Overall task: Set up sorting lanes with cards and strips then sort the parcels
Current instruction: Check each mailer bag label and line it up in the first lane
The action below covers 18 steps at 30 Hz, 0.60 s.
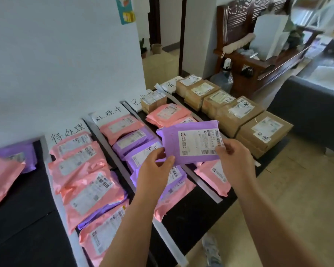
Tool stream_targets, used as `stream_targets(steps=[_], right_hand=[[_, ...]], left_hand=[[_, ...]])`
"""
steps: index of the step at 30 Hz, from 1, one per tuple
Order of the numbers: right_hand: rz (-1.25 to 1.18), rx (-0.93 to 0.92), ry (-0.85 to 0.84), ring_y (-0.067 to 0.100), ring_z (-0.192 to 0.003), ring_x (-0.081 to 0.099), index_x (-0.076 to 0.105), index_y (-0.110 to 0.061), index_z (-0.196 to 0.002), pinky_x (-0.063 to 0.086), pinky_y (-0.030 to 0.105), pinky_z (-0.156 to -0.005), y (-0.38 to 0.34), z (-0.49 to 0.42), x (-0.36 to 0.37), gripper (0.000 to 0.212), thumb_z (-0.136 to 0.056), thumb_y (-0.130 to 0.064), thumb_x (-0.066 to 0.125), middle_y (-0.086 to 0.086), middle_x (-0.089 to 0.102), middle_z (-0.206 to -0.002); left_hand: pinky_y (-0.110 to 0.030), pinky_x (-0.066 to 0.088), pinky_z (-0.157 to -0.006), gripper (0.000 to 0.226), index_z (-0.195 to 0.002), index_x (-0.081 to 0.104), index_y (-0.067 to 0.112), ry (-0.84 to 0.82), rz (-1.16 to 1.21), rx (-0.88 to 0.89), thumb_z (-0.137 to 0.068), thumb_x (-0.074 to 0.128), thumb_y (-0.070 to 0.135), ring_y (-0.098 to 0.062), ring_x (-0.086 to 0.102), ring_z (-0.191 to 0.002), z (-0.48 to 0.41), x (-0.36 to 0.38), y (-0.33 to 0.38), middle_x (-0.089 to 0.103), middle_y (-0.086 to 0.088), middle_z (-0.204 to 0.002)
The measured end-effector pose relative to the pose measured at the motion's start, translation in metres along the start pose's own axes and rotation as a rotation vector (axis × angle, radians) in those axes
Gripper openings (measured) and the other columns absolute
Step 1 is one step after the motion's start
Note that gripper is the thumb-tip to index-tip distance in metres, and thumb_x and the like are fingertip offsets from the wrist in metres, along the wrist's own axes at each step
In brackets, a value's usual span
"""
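Purple pkg [190, 142] hides pink pkgs [207, 175], prob.

We hold a purple parcel [189, 141] above the black table [23, 218]; our left hand [154, 168] pinches its lower left corner, our right hand [233, 157] its lower right edge; white strips [168, 243] bound lanes headed by handwritten cards [68, 134]; pink mailers [89, 193] and brown boxes [239, 116] fill them.

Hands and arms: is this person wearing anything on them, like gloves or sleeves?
No. The left hand and right hand are bare: no gloves, rings, watch or bracelet show. No sleeve reaches into view either.
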State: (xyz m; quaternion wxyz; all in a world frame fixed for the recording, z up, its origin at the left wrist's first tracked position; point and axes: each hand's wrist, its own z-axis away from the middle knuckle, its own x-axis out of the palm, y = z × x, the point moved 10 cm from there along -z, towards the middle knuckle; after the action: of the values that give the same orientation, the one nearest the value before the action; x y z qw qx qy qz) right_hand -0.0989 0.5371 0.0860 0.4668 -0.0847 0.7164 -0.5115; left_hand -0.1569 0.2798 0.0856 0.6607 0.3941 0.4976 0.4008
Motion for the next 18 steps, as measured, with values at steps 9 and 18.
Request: stream_targets(steps=[9, 18], right_hand=[[-0.056, -0.083, -0.264, -0.004, -0.076, 0.059, 0.052, -0.034, -0.129, 0.039, 0.019, -0.054, -0.01, -0.149, 0.076, 0.034, -0.097, -0.029, 0.06, -0.019, 0.062, -0.096], [0.035, -0.185, -0.492, 0.009, -0.088, 0.064, 0.05, -0.035, -0.133, 0.052, 0.031, -0.07, -0.029, -0.269, 0.176, 0.034, -0.101, -0.026, 0.054, -0.013, 0.066, -0.106]], left_hand=[[-0.019, 0.043, -0.071, 0.033, -0.127, 0.06, 0.028, 0.245, 0.011, -0.13, -0.094, 0.062, 0.027, -0.007, 0.062, -0.102, -0.108, 0.037, -0.007, 0.064, 0.016, -0.115], [-0.032, 0.045, -0.092, 0.053, -0.144, 0.044, 0.024, 0.27, -0.073, -0.256, -0.094, 0.062, 0.028, -0.02, 0.058, -0.117, -0.227, 0.072, -0.028, 0.058, 0.005, -0.135]])
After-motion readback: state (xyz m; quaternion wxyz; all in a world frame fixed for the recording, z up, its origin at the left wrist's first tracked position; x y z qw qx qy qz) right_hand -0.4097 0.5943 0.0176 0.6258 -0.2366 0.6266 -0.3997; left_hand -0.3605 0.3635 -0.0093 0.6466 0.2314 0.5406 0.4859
